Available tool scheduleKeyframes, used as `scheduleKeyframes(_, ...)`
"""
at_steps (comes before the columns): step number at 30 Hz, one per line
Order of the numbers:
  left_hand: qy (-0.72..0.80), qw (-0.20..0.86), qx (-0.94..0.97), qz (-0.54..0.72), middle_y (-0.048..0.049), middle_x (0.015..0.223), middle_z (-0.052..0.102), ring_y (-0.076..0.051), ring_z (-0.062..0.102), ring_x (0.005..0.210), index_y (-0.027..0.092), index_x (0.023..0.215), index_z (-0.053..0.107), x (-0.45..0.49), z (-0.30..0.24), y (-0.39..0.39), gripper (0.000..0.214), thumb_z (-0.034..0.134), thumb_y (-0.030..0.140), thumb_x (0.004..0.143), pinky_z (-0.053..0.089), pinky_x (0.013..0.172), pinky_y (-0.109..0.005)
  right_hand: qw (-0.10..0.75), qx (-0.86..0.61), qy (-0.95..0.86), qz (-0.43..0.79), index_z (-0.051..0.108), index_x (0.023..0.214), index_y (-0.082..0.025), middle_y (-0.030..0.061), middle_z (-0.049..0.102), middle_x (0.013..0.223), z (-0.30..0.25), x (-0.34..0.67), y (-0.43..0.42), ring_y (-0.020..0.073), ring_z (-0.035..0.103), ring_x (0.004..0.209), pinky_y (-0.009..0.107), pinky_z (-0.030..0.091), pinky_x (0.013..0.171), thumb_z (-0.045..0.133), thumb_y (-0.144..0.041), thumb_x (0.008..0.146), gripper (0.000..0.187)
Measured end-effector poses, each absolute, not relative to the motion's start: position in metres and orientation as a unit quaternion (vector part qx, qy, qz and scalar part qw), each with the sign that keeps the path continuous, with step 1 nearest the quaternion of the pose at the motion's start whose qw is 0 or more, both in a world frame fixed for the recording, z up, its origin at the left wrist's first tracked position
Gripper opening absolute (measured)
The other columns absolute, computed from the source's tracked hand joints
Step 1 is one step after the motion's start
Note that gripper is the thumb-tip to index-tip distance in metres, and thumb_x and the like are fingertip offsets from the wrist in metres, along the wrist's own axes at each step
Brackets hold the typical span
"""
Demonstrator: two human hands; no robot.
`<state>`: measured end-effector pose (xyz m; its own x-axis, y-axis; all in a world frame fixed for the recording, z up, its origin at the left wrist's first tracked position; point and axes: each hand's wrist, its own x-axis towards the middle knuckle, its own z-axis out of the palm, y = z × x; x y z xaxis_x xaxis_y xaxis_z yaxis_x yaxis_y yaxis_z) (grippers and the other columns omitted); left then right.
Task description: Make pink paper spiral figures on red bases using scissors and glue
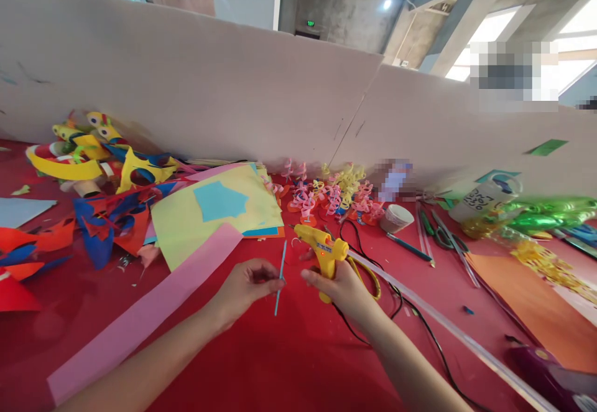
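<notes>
Between thumb and fingers, my left hand point(254, 281) pinches a thin light-blue strip point(281, 262), held nearly upright above the red table. My right hand point(342, 287) is wrapped round the handle of a yellow glue gun point(321, 247), its nozzle pointing left toward the strip without touching it. A long clear glue stick point(448, 322) runs out of the gun's back toward the lower right. Behind the gun, yellow-handled scissors point(368, 275) lie partly hidden. A long pink paper strip point(153, 312) lies left of my left hand.
Yellow and blue paper sheets point(177, 225) lie left of centre. Curly pink and yellow paper pieces point(326, 197) stand along the white partition point(186, 82). A white cup point(396, 219), a teal pen point(410, 248) and orange paper point(541, 306) are to the right. A black cord point(431, 331) crosses the table.
</notes>
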<state>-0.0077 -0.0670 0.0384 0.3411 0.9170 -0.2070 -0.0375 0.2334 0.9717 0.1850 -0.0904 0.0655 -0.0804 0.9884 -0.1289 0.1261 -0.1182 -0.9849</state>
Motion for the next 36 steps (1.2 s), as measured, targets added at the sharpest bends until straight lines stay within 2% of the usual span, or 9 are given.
scheduleKeyframes(5, 0.434, 0.654, 0.53, 0.32, 0.0025, 0.061, 0.062, -0.011, 0.054, 0.059, 0.017, 0.064, 0.066, -0.001, 0.035, -0.078, 0.015, 0.077, 0.026, 0.061, 0.042, 0.06, -0.022, 0.444, -0.503, -0.5, 0.547, 0.057, 0.082, -0.017, 0.0009, 0.061, 0.072, 0.054, 0.172, -0.093, 0.0152, 0.055, 0.065, 0.027, 0.044, 0.06, 0.07, -0.038, 0.065, 0.03)
scheduleKeyframes(8, 0.437, 0.685, 0.497, 0.305, 0.0021, 0.061, 0.064, -0.01, 0.054, 0.059, 0.017, 0.064, 0.067, 0.0, 0.035, -0.081, 0.016, 0.079, 0.027, 0.059, 0.043, 0.06, -0.022, 0.461, -0.492, -0.472, 0.568, 0.056, 0.076, -0.017, -0.001, 0.059, 0.068, 0.049, 0.169, -0.095, 0.0137, 0.053, 0.064, 0.027, 0.044, 0.062, 0.072, -0.036, 0.063, 0.029)
scheduleKeyframes(14, 0.433, 0.784, 0.365, 0.254, 0.0028, 0.064, 0.064, -0.01, 0.057, 0.064, 0.017, 0.064, 0.069, -0.003, 0.039, -0.082, 0.021, 0.084, 0.026, 0.052, 0.046, 0.067, -0.021, 0.471, -0.48, -0.43, 0.602, 0.057, 0.079, -0.017, -0.0031, 0.055, 0.067, 0.043, 0.168, -0.096, 0.0116, 0.05, 0.061, 0.025, 0.04, 0.06, 0.076, -0.035, 0.061, 0.032)
scheduleKeyframes(21, 0.409, 0.818, 0.339, 0.22, 0.0006, 0.073, 0.067, -0.013, 0.062, 0.075, 0.018, 0.074, 0.072, -0.006, 0.045, -0.084, 0.028, 0.085, 0.023, 0.049, 0.047, 0.077, -0.024, 0.486, -0.481, -0.424, 0.593, 0.059, 0.077, -0.017, -0.003, 0.058, 0.068, 0.041, 0.168, -0.095, 0.0118, 0.052, 0.063, 0.024, 0.042, 0.062, 0.075, -0.035, 0.063, 0.028)
scheduleKeyframes(25, 0.436, 0.794, 0.337, 0.255, 0.0018, 0.069, 0.066, -0.012, 0.061, 0.071, 0.018, 0.07, 0.071, -0.004, 0.042, -0.082, 0.026, 0.085, 0.022, 0.048, 0.047, 0.075, -0.025, 0.491, -0.486, -0.455, 0.562, 0.059, 0.079, -0.017, 0.0, 0.062, 0.073, 0.039, 0.171, -0.093, 0.0149, 0.057, 0.069, 0.027, 0.046, 0.067, 0.072, -0.037, 0.067, 0.026)
scheduleKeyframes(32, 0.494, 0.651, 0.444, 0.368, -0.003, 0.073, 0.069, -0.016, 0.06, 0.072, 0.017, 0.074, 0.072, -0.01, 0.04, -0.065, 0.023, 0.079, 0.029, 0.055, 0.044, 0.069, -0.026, 0.499, -0.508, -0.557, 0.429, 0.06, 0.082, -0.017, 0.0058, 0.064, 0.076, 0.05, 0.183, -0.09, 0.0191, 0.06, 0.071, 0.031, 0.048, 0.069, 0.055, -0.052, 0.08, 0.036)
scheduleKeyframes(36, 0.509, 0.631, 0.461, 0.36, -0.0034, 0.072, 0.069, -0.017, 0.06, 0.071, 0.017, 0.072, 0.072, -0.01, 0.042, -0.065, 0.022, 0.079, 0.029, 0.055, 0.044, 0.068, -0.028, 0.552, -0.519, -0.526, 0.385, 0.058, 0.089, -0.018, 0.0084, 0.066, 0.087, 0.059, 0.186, -0.092, 0.0211, 0.061, 0.08, 0.033, 0.048, 0.075, 0.051, -0.053, 0.083, 0.037)
